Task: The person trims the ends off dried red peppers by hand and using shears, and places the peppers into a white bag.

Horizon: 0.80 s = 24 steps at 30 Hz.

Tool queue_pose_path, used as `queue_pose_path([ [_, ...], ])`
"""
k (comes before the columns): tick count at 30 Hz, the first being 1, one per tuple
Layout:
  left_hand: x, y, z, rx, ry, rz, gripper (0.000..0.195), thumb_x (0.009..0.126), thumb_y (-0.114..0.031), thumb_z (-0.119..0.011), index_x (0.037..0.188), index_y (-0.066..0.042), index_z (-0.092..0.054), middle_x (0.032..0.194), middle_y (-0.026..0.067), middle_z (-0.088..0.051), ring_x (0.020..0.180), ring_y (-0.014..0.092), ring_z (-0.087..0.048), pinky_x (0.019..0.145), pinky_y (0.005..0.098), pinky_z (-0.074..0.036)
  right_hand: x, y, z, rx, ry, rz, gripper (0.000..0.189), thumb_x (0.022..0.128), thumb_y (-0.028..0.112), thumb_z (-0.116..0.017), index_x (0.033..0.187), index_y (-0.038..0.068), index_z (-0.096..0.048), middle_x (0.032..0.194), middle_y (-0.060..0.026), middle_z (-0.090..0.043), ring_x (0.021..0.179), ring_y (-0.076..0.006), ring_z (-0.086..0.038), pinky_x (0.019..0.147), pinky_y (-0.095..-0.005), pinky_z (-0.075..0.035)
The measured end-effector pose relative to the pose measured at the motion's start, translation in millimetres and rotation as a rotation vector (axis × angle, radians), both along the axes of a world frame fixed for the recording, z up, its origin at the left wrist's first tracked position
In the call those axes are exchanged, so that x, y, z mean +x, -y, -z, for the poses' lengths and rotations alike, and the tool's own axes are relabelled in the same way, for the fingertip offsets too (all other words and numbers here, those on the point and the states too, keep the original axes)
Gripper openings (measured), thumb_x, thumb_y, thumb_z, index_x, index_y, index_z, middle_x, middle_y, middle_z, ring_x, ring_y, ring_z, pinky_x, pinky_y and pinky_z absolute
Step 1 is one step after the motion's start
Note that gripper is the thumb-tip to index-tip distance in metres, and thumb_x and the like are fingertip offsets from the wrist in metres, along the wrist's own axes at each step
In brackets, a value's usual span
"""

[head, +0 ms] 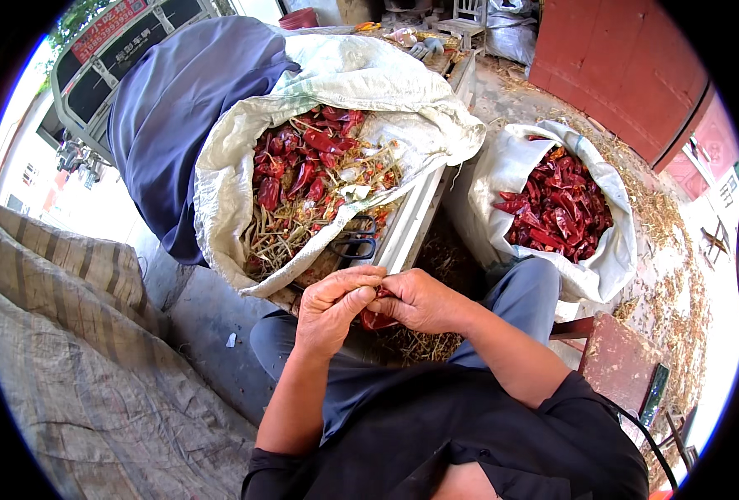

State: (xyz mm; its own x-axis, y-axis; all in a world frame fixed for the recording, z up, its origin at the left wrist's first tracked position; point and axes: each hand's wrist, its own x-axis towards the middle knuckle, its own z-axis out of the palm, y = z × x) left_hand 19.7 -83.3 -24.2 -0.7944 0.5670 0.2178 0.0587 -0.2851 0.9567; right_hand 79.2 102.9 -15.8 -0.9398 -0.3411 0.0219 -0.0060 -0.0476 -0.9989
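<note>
My left hand (333,307) and my right hand (424,302) meet above my lap, fingertips pinched together. Between them is a dried red chili pepper (377,320), partly covered by my fingers. Just beyond my hands lies a white woven sack (222,181) on its side, its mouth towards me. Inside it are dried red chilies (306,159) mixed with stems and loose seeds (294,228). Black-handled scissors (356,247) rest at the sack's lip, their blades hidden. On the right, a second white sack (619,219) stands upright, filled with dark red chilies (560,209).
A blue-grey cloth (188,106) drapes over the large sack. Gloves (429,47) lie farther back on the work surface. A striped tarpaulin (82,375) spreads at left. Stems litter the floor (663,250) at right, near a wooden stool (619,350).
</note>
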Motion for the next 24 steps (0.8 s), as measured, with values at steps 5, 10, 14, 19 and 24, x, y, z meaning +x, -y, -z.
queue_pose_path([
  [5, 11, -9, 4, 0.216, 0.414, 0.035, 0.012, 0.101, -0.006, -0.06, 0.101, 0.003, -0.069, 0.116, 0.0182, -0.072, 0.106, 0.022, -0.067, 0.094, 0.0354, -0.054, -1, -5, 5, 0.488, -0.333, 0.059, 0.034, 0.1, 0.03, -0.064, 0.088, -0.002, -0.068, 0.082, -0.0222, -0.069, 0.075, -0.0374, -0.069, 0.068, -0.0406, -0.054],
  [10, 15, -12, 10, 0.272, 0.588, 0.07, 0.011, 0.1, -0.004, -0.061, 0.101, 0.003, -0.069, 0.115, 0.0176, -0.072, 0.104, 0.021, -0.068, 0.092, 0.0344, -0.054, 4, -9, 5, 0.756, -0.396, 0.065, 0.033, 0.099, 0.032, -0.065, 0.09, 0.0, -0.069, 0.079, -0.0187, -0.07, 0.074, -0.037, -0.07, 0.069, -0.0405, -0.055],
  [14, 10, -15, 9, -0.056, -0.001, -0.059, 0.01, 0.096, -0.001, -0.065, 0.101, 0.004, -0.072, 0.114, 0.0154, -0.072, 0.102, 0.02, -0.069, 0.093, 0.0329, -0.054, 4, -14, 6, 0.269, -0.153, 0.03, 0.032, 0.099, 0.032, -0.065, 0.093, 0.001, -0.069, 0.082, -0.0156, -0.072, 0.076, -0.0332, -0.072, 0.071, -0.0387, -0.055],
  [19, -1, -5, -1, -0.267, -0.245, -0.078, 0.01, 0.093, 0.002, -0.069, 0.101, 0.002, -0.074, 0.112, 0.0127, -0.073, 0.104, 0.019, -0.069, 0.096, 0.0315, -0.053, 0, -19, -1, 0.375, -0.203, 0.034, 0.031, 0.1, 0.031, -0.064, 0.092, 0.001, -0.067, 0.085, -0.0142, -0.073, 0.078, -0.0299, -0.073, 0.07, -0.037, -0.056],
  [24, 18, -20, 14, 0.275, 0.311, -0.113, 0.008, 0.101, -0.002, -0.058, 0.102, 0.001, -0.066, 0.113, 0.021, -0.072, 0.103, 0.024, -0.07, 0.091, 0.0368, -0.057, 1, -9, 3, 0.552, -0.577, 0.246, 0.024, 0.094, 0.024, -0.069, 0.083, 0.003, -0.063, 0.075, -0.0148, -0.067, 0.07, -0.0358, -0.066, 0.061, -0.042, -0.052],
])
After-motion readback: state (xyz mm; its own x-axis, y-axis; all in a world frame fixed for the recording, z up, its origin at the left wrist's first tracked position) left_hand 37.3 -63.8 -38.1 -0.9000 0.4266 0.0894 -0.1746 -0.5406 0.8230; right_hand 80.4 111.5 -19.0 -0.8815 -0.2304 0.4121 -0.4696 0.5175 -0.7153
